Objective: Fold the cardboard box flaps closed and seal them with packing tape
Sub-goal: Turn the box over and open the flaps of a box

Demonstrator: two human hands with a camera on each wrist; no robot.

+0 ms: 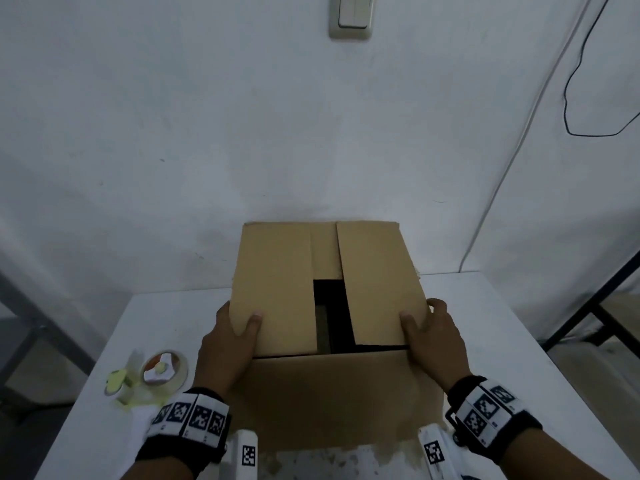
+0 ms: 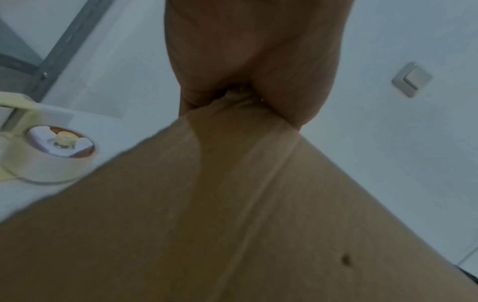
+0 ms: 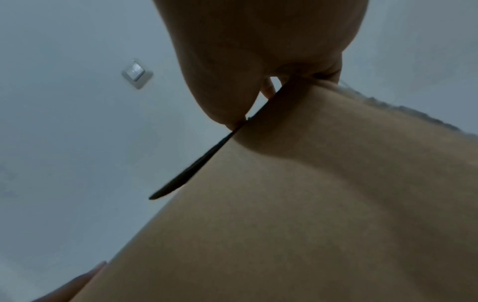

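At the frame's centre, the left hand [image 1: 227, 344] and right hand [image 1: 433, 336] each pinch a flap of the cardboard box [image 1: 329, 306], tape dispenser [image 1: 162, 370] lower left.

Wall switch [image 1: 352, 15], dangling cable [image 1: 575, 81] (possibly black)

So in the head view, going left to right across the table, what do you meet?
Tape dispenser → left hand → left flap → dark gap → right flap → right hand.
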